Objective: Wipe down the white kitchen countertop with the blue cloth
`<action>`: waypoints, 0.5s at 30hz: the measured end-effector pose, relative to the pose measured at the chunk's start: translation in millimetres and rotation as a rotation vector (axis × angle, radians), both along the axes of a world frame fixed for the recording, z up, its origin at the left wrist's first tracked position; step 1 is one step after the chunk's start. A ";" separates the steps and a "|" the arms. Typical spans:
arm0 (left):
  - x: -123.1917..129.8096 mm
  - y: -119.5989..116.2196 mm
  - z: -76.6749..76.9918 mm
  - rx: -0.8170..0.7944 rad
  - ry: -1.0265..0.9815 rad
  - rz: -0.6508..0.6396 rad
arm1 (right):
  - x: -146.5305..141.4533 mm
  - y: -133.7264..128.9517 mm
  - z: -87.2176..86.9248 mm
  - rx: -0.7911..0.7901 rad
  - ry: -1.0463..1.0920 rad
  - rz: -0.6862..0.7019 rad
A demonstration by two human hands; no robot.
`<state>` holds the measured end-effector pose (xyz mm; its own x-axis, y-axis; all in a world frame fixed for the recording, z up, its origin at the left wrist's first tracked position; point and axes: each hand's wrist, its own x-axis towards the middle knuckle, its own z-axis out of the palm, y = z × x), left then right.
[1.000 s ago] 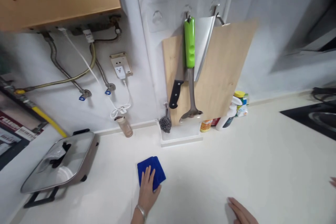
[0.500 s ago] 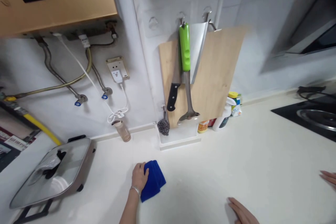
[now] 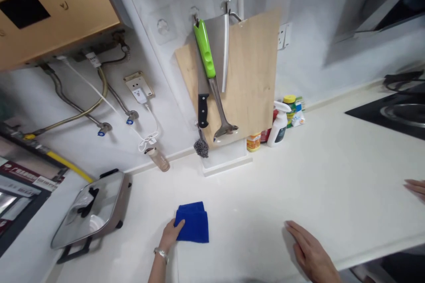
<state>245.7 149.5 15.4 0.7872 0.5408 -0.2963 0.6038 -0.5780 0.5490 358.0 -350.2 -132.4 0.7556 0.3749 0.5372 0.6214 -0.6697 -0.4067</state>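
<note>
A folded blue cloth lies on the white countertop. My left hand, with a bracelet at the wrist, grips its left edge; the thumb rests on top and some fingers are hidden. To the right, my right hand is held low at the counter with its fingers stretched out and nothing in it. Whether its palm touches the surface is hard to tell.
Left stands a lidded electric pan; a small bottle leans by the wall. A cutting board, knives and a green-handled tool hang there. Beyond are a spray bottle, a stove and another person's fingers.
My left hand has shifted slightly down and left on the cloth, which has turned and lies flatter. My right hand shows more fully. The camera view has tilted and moved right.
</note>
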 end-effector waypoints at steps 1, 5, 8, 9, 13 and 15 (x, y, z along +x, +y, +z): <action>-3.5 -0.6 0.5 -0.013 -0.014 0.005 | 0.5 -0.1 -0.7 0.010 -0.007 0.002; -8.3 3.7 8.1 0.044 -0.088 0.024 | 1.7 0.3 1.5 0.023 -0.031 0.008; 0.4 16.3 20.4 0.161 -0.159 0.018 | 0.5 0.3 5.5 0.021 -0.016 0.007; 5.5 21.9 24.9 0.198 -0.181 0.012 | -0.2 0.1 6.4 0.020 -0.005 0.007; 27.8 34.6 32.1 0.325 -0.259 0.034 | -1.6 -1.3 5.2 0.005 0.016 0.013; 34.3 24.5 21.6 0.370 -0.279 0.066 | -1.1 -2.1 2.5 -0.006 0.016 0.012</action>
